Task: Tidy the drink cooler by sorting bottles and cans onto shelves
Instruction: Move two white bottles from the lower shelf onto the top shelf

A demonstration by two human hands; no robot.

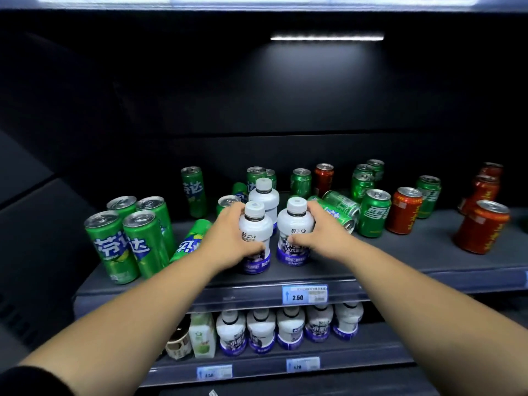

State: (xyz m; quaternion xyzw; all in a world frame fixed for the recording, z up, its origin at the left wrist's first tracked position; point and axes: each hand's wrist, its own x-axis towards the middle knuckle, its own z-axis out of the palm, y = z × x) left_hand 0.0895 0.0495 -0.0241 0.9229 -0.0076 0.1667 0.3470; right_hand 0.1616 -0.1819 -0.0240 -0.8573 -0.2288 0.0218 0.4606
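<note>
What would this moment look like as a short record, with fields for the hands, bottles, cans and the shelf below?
left hand: grips the left white bottle
right hand: grips the right white bottle
third white bottle: upright behind those two
green cans: mostly upright, a few on their sides
red cans: standing, mostly at the right
price tag: reads 2.50
shelf below: row of white bottles

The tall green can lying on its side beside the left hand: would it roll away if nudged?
Probably: the can is round and smooth and lies on the flat shelf, so a sideways nudge likely rolls it. The upright green cans close on its left would probably block it there.
</note>
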